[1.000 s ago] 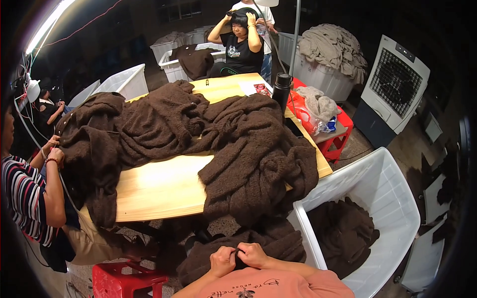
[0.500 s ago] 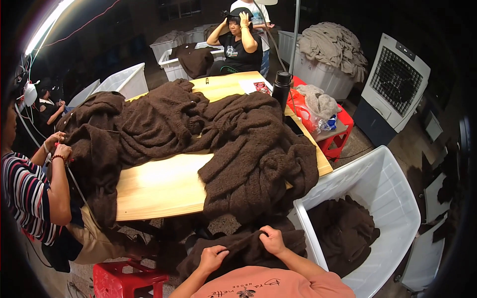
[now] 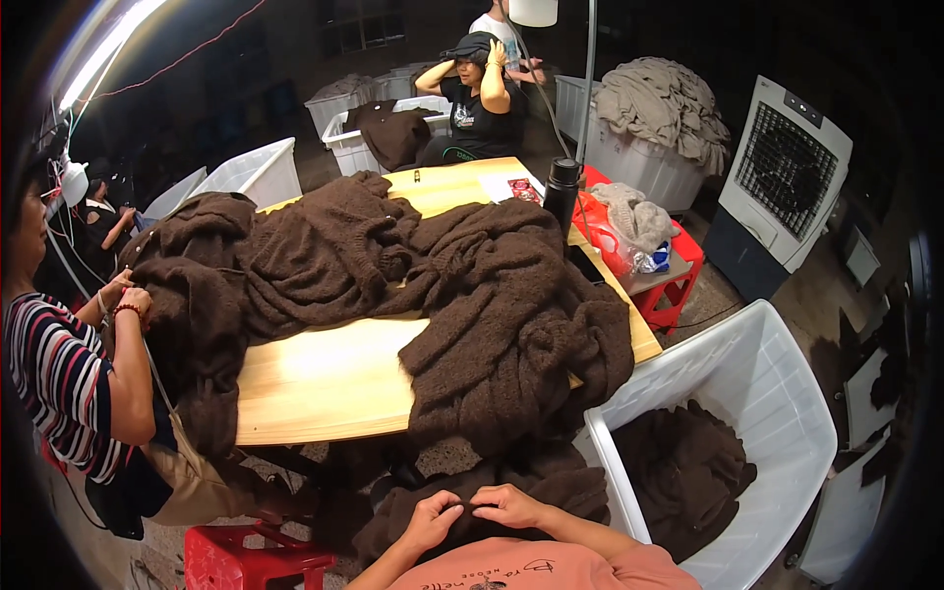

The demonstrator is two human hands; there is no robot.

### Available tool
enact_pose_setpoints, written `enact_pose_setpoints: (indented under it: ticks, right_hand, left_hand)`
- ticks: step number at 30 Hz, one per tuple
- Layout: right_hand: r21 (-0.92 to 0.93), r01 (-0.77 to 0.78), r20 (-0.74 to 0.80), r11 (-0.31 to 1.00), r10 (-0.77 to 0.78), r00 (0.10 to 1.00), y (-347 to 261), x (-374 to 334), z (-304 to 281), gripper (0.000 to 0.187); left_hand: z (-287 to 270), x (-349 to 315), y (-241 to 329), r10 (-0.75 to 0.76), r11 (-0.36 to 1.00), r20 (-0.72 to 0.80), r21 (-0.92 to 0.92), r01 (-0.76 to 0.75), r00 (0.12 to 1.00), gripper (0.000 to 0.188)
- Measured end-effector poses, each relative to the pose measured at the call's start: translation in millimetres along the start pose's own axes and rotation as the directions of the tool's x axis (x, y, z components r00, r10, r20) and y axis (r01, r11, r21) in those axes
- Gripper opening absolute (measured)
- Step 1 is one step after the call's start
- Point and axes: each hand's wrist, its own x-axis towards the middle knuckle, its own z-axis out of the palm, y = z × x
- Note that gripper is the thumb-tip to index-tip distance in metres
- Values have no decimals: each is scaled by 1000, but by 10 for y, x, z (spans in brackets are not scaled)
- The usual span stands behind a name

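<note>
Both hands, left hand [image 3: 433, 519] and right hand [image 3: 511, 506], pinch the brown knit [image 3: 511, 492] with narrow fingers on the lap, below the counter [image 3: 324, 379]. Keeping the fabric taut between them likely helps.

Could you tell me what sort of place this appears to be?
Probably a small knitwear workshop: brown knits heaped on a wooden table, white bins of more knitwear, and people handling pieces. Both hands, left and right, pinch a brown piece.
</note>
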Motion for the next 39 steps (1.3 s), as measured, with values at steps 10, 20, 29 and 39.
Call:
enact_pose_setpoints:
  ticks: [10,20,29,39]
  right_hand:
    - [-35,-63,-92,997,59,994,-24,-19,107,13]
    - [85,-157,-4,984,158,987,-43,-54,77,14]
    - [-30,-65,-163,997,60,985,-56,0,215,11]
    - [94,-117,-9,989,118,993,14,-11,111,12]
  left_hand:
    - [56,9,63,-135,988,116,-62,143,984,13]
    - [-11,20,52,-150,982,118,-102,162,982,16]
    - [22,-12,100,-243,950,181,-153,271,953,13]
    - [52,-34,39,-221,918,71,-322,232,973,11]
